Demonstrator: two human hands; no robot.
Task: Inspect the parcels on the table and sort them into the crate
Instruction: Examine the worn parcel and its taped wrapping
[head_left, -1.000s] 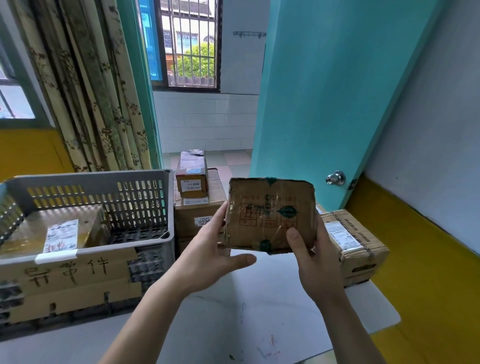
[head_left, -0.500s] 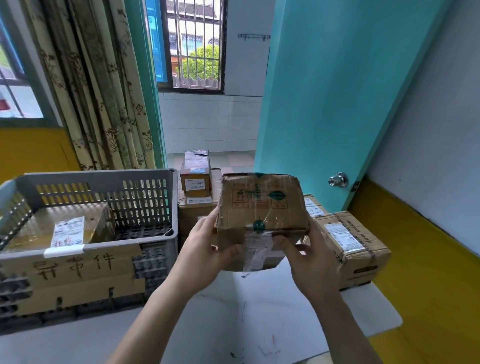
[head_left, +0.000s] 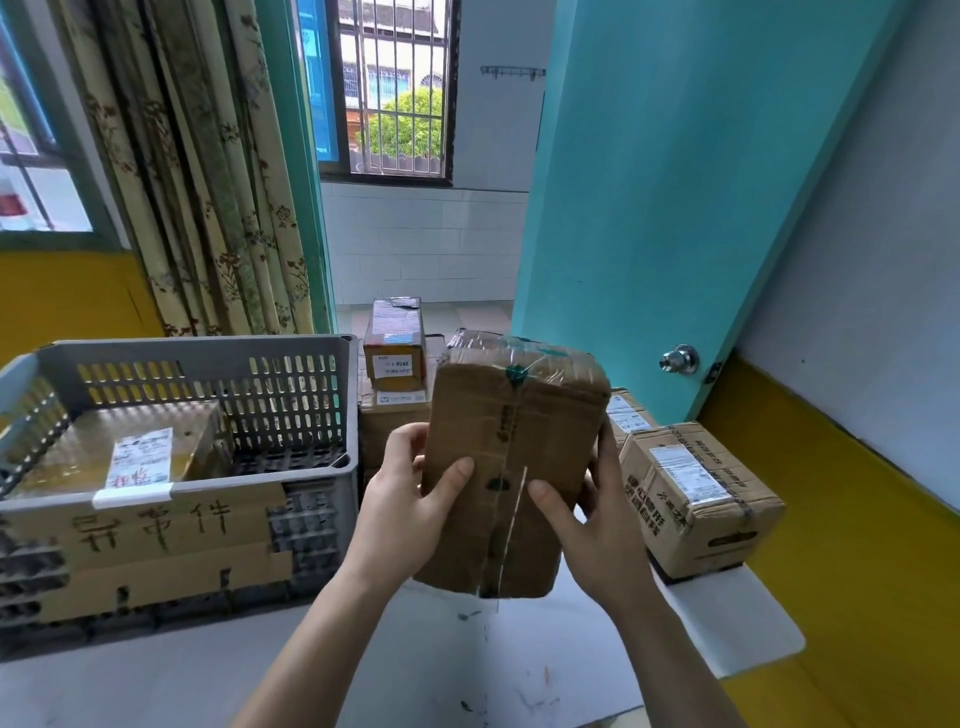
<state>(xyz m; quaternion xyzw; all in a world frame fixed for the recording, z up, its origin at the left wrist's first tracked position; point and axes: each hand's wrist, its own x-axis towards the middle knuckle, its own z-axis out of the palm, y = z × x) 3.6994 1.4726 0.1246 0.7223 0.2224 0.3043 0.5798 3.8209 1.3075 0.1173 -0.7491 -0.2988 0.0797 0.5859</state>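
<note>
The held parcel (head_left: 511, 467), a brown cardboard box wrapped in clear tape, is up off the worktop (head_left: 363, 670) in front of the person, its long face turned to the camera and a taped seam running down the middle. The printing along that seam is too small to read. The left hand (head_left: 402, 512) grips its left edge, thumb on the front face, the other fingers curled behind the box and out of sight. The right hand (head_left: 592, 540) grips the right edge the same way, thumb on the front, fingers wrapped round the back and mostly hidden. The parcel's far side and underside cannot be seen.

Behind it a stack of parcels (head_left: 392, 384) is partly covered; only the top small box and a label strip show. To the right a labelled parcel (head_left: 696, 499) sits at the worktop's right edge, with another (head_left: 626, 415) behind it mostly hidden.

To the left stands the grey crate (head_left: 208, 358), its left side cut off by the frame. It holds one flat parcel (head_left: 119, 452) with a white label; the rest of the crate floor is open. Cardboard with handwritten characters covers the crate's front wall. Bare worktop lies beneath the hands, toward the near edge.
</note>
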